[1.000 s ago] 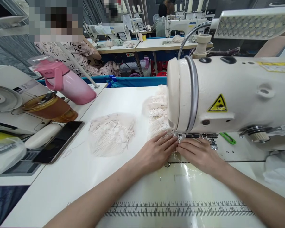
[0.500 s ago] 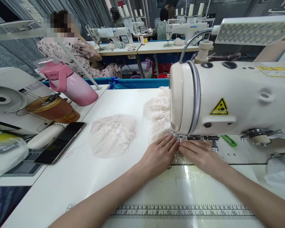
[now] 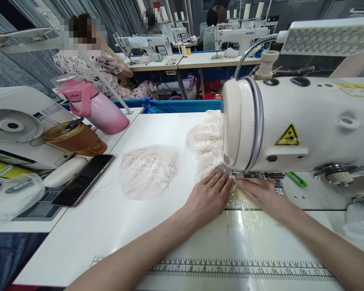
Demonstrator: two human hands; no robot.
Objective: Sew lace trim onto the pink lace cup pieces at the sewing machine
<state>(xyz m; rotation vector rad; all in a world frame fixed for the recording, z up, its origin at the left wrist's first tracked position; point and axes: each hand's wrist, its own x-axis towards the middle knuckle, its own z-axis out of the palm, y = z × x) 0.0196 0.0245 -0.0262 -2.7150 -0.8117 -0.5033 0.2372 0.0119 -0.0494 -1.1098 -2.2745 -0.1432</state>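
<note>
Machine head (image 3: pixel 294 125) overhangs both hands (image 3: pixel 235 194); lace pile (image 3: pixel 150 171), phone (image 3: pixel 85 180) left.

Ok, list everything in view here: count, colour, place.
sewing machine: one, cream, right.
lamp: one, white, above machine.
lace piece: one, pale pink, under both hands at the needle.
lace stack: one, pale pink, table centre.
pink bottle: one, lying left.
amber cup: one, left.
phone: one, black, left.
ruler strip: one, near edge.
co-workers: several, behind.
left hand: flat on lace.
right hand: flat on lace.
</note>
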